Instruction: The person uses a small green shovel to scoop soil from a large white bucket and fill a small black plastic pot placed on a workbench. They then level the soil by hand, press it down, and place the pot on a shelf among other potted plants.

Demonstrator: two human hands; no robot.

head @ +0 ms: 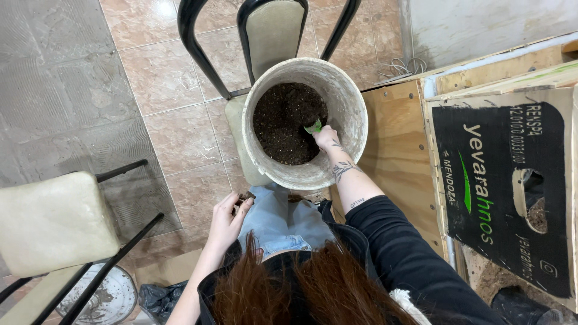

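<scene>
Dark soil (288, 123) is being dug inside a white bucket (349, 102) perched on a chair seat (236, 123); a hard push could be tipping it, a judgement only. A small green scoop (313, 127) is being gripped by the right hand (326, 138), fingers clenched round it. A small dark object (245, 197) is being pinched by the left hand (226, 221).

The right hand (326, 137) reached forward on a nearly straight, tattooed forearm, sleeve pushed up near the elbow, its fingers curled shut. The left hand (227, 219) hung lower, wrist bent, fingers pinched together.
</scene>
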